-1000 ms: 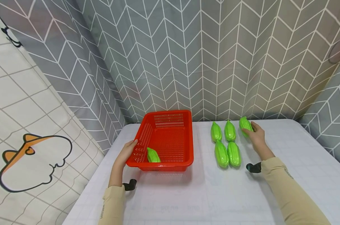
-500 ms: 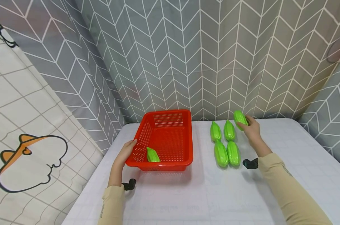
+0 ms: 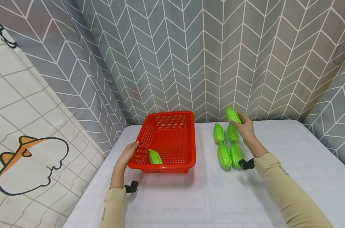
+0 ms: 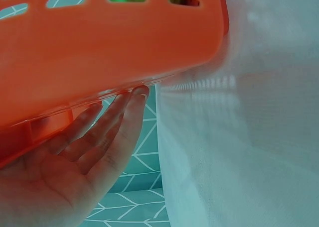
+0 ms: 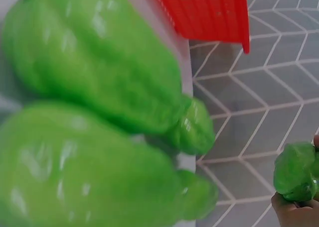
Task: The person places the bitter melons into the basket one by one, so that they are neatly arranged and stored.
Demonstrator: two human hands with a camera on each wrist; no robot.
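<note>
My left hand (image 3: 128, 155) holds the left rim of a red plastic basket (image 3: 193, 139) in the head view. Its fingers (image 4: 119, 112) lie against the basket's outside in the left wrist view; the thumb is hidden there. Inside the basket's near left corner lies a shiny green bitter melon (image 3: 155, 157). My right hand (image 3: 245, 127) grips another bitter melon (image 3: 232, 114), raised above the table and partly covering one behind it (image 3: 233, 133). In the right wrist view, the gripped bitter melon (image 5: 294, 170) shows at the right edge, pinched between thumb and fingers.
More bitter melons lie in two short rows under the right hand, among them a near one (image 3: 224, 155) and a far one (image 3: 219, 133). They rest on a white-covered table (image 3: 172, 202). A grey patterned curtain (image 3: 172, 63) hangs right behind the table's far edge.
My right hand has lifted the bitter melon from the far right of the group and carried it leftward. The left hand and the basket stay in place.
</note>
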